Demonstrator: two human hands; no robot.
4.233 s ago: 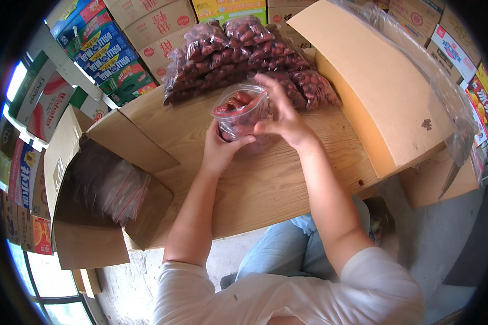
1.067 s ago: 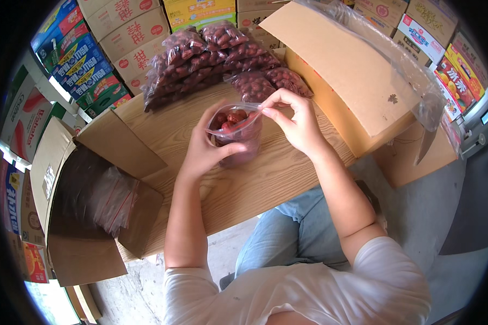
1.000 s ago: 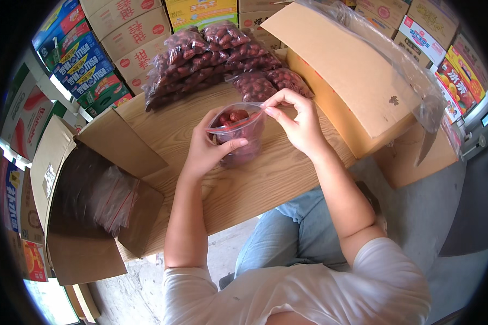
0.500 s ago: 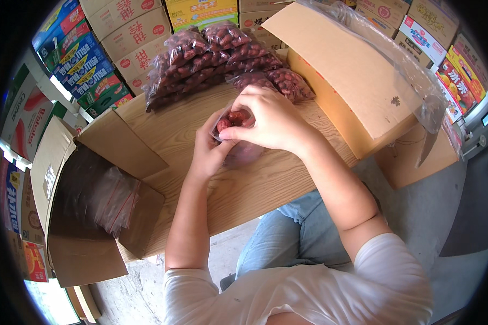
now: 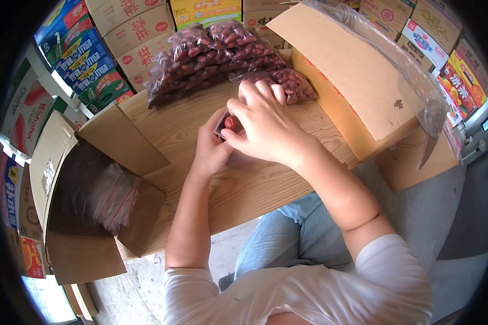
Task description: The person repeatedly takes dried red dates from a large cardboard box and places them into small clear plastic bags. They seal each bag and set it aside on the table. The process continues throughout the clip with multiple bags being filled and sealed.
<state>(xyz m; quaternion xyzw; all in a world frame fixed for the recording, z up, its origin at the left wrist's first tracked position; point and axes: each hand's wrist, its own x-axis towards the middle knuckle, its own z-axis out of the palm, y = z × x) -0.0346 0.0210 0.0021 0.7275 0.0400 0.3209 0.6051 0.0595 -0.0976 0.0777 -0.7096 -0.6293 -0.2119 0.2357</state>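
Observation:
Over the middle of the table, my left hand point(image 5: 212, 142) grips the side of a clear plastic bag point(image 5: 220, 129) with its mouth facing up. A wrinkled red date point(image 5: 230, 123) shows in the opening; the rest of the contents is mostly hidden by my hands. My right hand point(image 5: 267, 122) is curled over the right side of the bag's mouth, its thumb against the rim beside the date. Its fingertips are out of sight behind the hand. Just beyond, filled bags of dates point(image 5: 217, 57) are piled at the table's far edge.
On the left, an open cardboard box point(image 5: 84, 244) holds a stack of flat zip bags point(image 5: 116, 197). A large carton point(image 5: 358, 70) with loose plastic film point(image 5: 431, 105) stands at the right. Stacked cartons point(image 5: 138, 32) line the back of the wooden table point(image 5: 184, 116).
My right hand has shifted slightly right, its fingers less pinched over the bag's mouth. Fewer dates show in the opening. My left hand stays on the bag.

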